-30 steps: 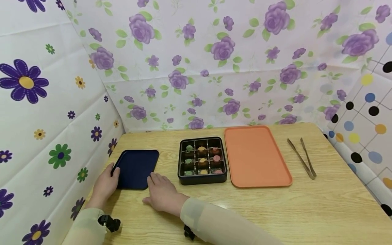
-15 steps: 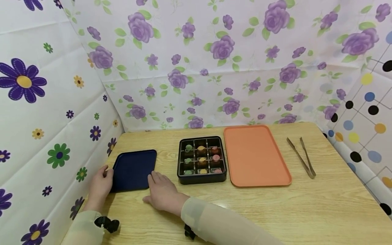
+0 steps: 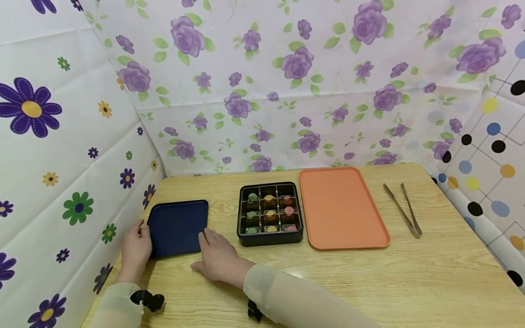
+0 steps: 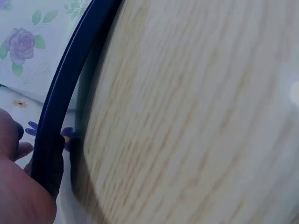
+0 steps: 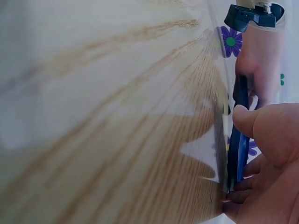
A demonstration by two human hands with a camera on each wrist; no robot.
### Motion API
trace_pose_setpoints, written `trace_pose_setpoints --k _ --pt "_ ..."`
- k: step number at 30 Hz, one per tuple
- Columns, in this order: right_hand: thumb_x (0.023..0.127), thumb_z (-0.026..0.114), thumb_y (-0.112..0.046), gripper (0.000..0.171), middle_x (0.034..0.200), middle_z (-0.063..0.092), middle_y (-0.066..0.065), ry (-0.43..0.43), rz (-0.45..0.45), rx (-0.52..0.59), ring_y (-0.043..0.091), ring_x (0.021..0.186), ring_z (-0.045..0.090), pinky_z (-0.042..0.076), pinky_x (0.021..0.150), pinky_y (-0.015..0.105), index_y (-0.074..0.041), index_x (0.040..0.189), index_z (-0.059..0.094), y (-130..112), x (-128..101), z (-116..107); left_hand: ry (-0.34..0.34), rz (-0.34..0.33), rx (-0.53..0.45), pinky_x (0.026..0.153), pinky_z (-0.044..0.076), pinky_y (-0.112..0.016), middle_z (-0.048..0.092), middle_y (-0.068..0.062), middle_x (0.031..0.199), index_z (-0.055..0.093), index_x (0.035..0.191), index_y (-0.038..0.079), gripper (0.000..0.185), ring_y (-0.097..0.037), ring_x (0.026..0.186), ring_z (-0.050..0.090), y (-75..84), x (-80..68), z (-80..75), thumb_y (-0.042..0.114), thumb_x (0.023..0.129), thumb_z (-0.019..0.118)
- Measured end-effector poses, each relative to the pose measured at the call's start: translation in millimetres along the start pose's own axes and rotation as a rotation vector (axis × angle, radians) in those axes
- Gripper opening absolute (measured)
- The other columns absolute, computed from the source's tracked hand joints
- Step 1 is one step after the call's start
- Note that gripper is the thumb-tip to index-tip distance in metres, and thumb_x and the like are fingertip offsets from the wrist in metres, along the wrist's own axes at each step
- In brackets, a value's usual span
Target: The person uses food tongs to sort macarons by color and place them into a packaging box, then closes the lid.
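Blue tray (image 3: 177,228) flat, long axis front-to-back.

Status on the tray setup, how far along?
Done: little that shows. In hand: both hands, left hand and right hand, hold the edges of the dark blue rectangular tray. Left: the black nine-compartment box of coloured sweets looks full, the orange tray is bare, the metal tongs lie untouched.

Head view bright, evenly lit, sharp; soft diffuse light, faint shadows beneath hands, mild glare patch on near table (image 3: 410,282). Slight bending at edges. Both wrist views close, wood grain blurred, washed pale, out of focus.
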State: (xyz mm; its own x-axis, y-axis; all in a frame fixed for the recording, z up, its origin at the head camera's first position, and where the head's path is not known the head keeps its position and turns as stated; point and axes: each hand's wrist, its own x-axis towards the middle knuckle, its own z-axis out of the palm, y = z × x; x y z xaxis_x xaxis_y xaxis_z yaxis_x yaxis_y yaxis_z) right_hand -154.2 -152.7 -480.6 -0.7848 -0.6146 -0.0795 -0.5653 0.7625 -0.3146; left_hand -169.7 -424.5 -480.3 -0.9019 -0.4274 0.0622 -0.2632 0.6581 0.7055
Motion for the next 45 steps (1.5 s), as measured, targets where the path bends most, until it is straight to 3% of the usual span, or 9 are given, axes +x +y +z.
trace_pose_setpoints --k 5,10,21,29,36,39,43,45 --pt "0.113 0.052 -0.062 0.087 0.183 0.020 0.008 -0.013 -0.007 0.027 0.020 0.168 0.019 0.022 0.133 0.032 -0.012 0.178 0.022 0.5 -0.4 0.4 -0.045 -0.086 -0.099 0.128 0.027 -0.066 0.030 -0.033 0.173 0.030 0.172 -0.003 0.060 -0.055 0.159 0.027 1.0 -4.6 -0.6 0.029 0.122 0.024" --pt "0.114 0.052 -0.059 0.087 0.182 0.022 0.012 -0.035 -0.022 0.090 0.021 0.167 0.023 0.026 0.132 0.031 -0.009 0.178 0.019 2.0 4.1 -6.6 -0.043 -0.134 -0.221 0.131 0.024 -0.062 0.023 -0.024 0.179 0.028 0.175 0.006 0.059 -0.048 0.164 0.021 10.8 -8.1 -5.9 0.032 0.123 0.022" --pt "0.113 0.056 -0.059 0.090 0.181 0.026 0.009 -0.007 0.040 0.259 0.021 0.163 0.032 0.037 0.128 0.036 -0.010 0.178 0.018 6.7 3.5 -34.7 0.002 -0.125 -0.269 0.134 0.022 -0.055 0.024 -0.014 0.180 0.031 0.176 0.013 0.058 -0.038 0.166 0.020 39.7 -9.4 -13.8 0.033 0.123 0.023" --pt "0.114 0.058 -0.053 0.085 0.179 0.031 0.010 0.058 0.064 0.400 0.024 0.162 0.035 0.038 0.128 0.041 -0.008 0.177 0.023 18.5 -4.6 -71.3 0.038 -0.058 -0.305 0.134 0.021 -0.053 0.028 -0.013 0.179 0.033 0.175 0.011 0.058 -0.035 0.166 0.022 69.3 -8.5 -14.8 0.033 0.123 0.024" --pt "0.115 0.057 -0.052 0.083 0.180 0.030 0.009 0.069 0.071 0.557 0.027 0.163 0.034 0.036 0.129 0.048 -0.010 0.177 0.022 46.0 -14.2 -91.5 0.050 0.026 -0.296 0.134 0.022 -0.052 0.033 -0.016 0.178 0.039 0.173 0.010 0.054 -0.035 0.165 0.026 93.7 -9.9 -3.3 0.028 0.123 0.028" --pt "0.115 0.057 -0.053 0.084 0.177 0.035 0.011 0.084 0.085 0.613 0.028 0.157 0.044 0.043 0.125 0.049 -0.010 0.177 0.022 60.6 -17.4 -96.0 0.051 0.055 -0.318 0.135 0.020 -0.050 0.032 -0.016 0.178 0.042 0.171 0.008 0.053 -0.034 0.166 0.024 104.5 -12.1 4.2 0.026 0.123 0.030" --pt "0.114 0.059 -0.053 0.084 0.158 0.060 0.012 0.110 0.123 0.652 0.024 0.126 0.069 0.055 0.108 0.049 -0.011 0.177 0.023 77.5 -22.7 -101.4 0.045 0.088 -0.372 0.132 0.026 -0.049 0.037 -0.015 0.176 0.045 0.169 0.008 0.051 -0.032 0.162 0.031 120.0 -15.9 16.1 0.026 0.123 0.033" --pt "0.114 0.059 -0.055 0.085 0.158 0.059 0.011 0.122 0.145 0.655 0.025 0.124 0.070 0.056 0.107 0.050 -0.013 0.178 0.021 84.3 -26.7 -103.6 0.041 0.090 -0.394 0.129 0.032 -0.052 0.041 -0.014 0.173 0.046 0.169 0.009 0.051 -0.033 0.158 0.038 128.4 -18.6 22.8 0.027 0.123 0.034"
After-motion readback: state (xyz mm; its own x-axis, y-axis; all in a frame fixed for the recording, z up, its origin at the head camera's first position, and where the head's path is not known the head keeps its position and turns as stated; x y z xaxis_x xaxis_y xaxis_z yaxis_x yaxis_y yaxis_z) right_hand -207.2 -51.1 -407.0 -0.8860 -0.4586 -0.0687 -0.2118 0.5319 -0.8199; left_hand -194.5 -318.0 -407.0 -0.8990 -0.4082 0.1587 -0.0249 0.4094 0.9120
